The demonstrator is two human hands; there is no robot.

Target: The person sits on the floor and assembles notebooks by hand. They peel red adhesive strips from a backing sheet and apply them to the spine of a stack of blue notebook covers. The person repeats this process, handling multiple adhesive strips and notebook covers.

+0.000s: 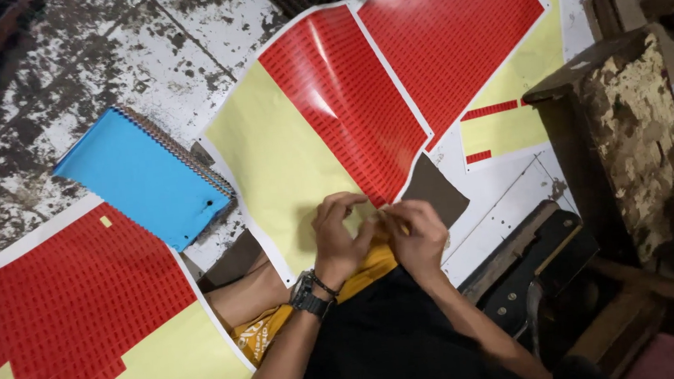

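The floor [101,48] is old, white w/ dark spots. On it lies a blue notebook [144,177]. Right of the notebook: a red and yellow sticker sheet [324,126]. Below the notebook: another red and yellow sheet [74,314].

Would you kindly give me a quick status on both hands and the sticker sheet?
Left hand and right hand together, fingertips pinching at the lower edge of the red sticker sheet. Sheet half peeled, yellow backing exposed. Blue spiral notebooks alongside, not obstructing.
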